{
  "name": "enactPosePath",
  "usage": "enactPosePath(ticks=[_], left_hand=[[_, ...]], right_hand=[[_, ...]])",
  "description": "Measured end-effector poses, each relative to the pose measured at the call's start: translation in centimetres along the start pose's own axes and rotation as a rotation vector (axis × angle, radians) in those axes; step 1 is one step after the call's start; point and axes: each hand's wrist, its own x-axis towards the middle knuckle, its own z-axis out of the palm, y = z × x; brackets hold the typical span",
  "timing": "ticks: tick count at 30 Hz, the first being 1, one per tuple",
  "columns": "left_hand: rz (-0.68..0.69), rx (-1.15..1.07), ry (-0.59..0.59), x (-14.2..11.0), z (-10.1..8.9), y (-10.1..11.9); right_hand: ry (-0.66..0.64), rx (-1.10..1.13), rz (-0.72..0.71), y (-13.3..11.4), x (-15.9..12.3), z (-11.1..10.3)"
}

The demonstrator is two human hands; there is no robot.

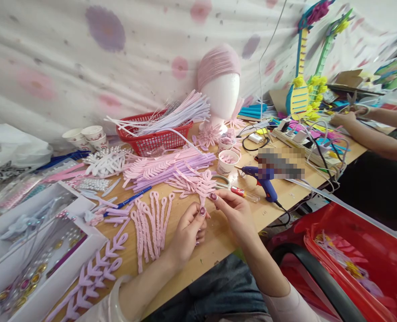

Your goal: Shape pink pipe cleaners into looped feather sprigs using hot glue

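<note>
Pinched in my left hand is the lower end of a pink pipe-cleaner sprig with looped, leaf-like tips. My right hand grips the same sprig from its right side, thumb and fingers close together. Just left of my hands lie several twisted pink pipe-cleaner stems with loops at the top. Behind them are bundles of pink and lilac pipe cleaners. Lilac leafy sprigs rest near my left forearm. Right of my hands are a blue glue gun and a red-labelled glue tube.
A red basket of pipe cleaners and a white mannequin head stand at the back. White boxes with beads sit at left. Power strips and cables lie at right, near another person's hands. A red bag hangs below.
</note>
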Motion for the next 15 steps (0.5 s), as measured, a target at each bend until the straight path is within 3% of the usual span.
enactPosePath(ticks=[15], left_hand=[[-0.010,-0.012,0.006,-0.11,0.02,0.22]], right_hand=[[-0.002,-0.031,-0.040,-0.17,-0.09,0.00]])
